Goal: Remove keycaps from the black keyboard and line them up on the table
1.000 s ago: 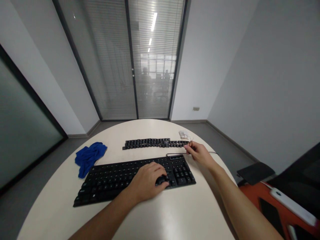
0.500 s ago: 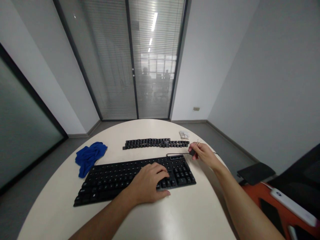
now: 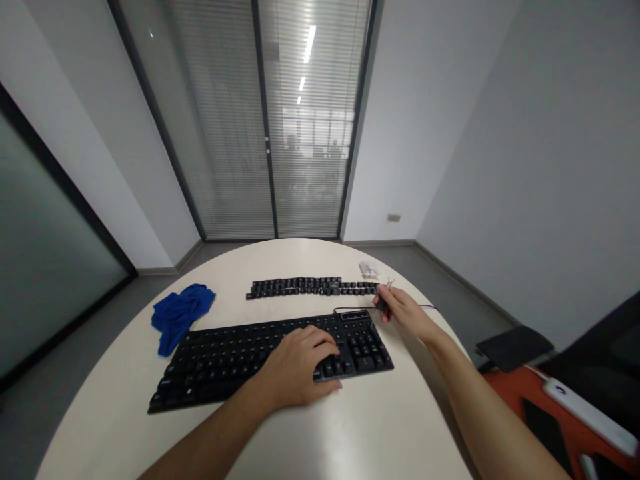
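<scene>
A black full-size keyboard lies at a slant on the table. My left hand rests over its right-centre part, fingers spread across the keys and thumb along the near edge; it grasps nothing. Just beyond the keyboard's top right corner, my right hand is closed around a small keycap puller with a dark body and thin metal wires sticking out above the fingers. Behind the keyboard stand rows of loose black keycaps, their right end beside my right fingertips.
A crumpled blue cloth lies left of the keyboard. A small clear plastic bag sits behind the keycaps. The keyboard cable runs rightward over the round table's edge. An orange chair seat carries a white power strip.
My right hand has shifted slightly left, and the puller has tilted, closer to the keyboard's top right corner. My left hand and the keyboard stay put.
</scene>
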### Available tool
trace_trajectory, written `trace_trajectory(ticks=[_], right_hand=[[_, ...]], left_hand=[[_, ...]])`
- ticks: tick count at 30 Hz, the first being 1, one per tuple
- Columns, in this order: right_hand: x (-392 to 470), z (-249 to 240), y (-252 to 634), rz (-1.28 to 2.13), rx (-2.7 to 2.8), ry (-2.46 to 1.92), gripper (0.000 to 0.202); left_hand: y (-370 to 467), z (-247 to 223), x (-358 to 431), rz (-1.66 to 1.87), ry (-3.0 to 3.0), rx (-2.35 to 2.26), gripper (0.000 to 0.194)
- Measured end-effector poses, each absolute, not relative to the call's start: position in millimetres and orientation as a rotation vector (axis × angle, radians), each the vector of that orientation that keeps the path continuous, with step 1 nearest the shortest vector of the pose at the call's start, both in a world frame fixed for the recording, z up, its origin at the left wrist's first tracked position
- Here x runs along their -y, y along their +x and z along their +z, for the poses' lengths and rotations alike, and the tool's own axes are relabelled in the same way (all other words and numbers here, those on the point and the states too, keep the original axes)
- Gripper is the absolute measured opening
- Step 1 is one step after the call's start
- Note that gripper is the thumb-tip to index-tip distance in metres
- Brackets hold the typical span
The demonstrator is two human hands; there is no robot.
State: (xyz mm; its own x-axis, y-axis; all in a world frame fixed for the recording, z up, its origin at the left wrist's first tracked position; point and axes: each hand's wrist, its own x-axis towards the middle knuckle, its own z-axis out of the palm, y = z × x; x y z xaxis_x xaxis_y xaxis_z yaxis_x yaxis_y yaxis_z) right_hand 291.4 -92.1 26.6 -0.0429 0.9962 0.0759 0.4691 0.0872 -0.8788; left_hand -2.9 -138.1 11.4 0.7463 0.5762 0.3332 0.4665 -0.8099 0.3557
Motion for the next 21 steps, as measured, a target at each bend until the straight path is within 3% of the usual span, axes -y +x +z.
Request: trace_trajectory(ticks=[7, 21], right_hand=[[87, 17, 291, 0.925, 1.615, -1.482, 0.062], [102, 39, 272, 0.688, 1.949, -1.605, 0.06]], left_hand=[[-2, 12, 138, 0.633, 2.704, -0.822, 0.04], [-2, 14, 139, 0.637, 2.702, -0.822, 0.038]])
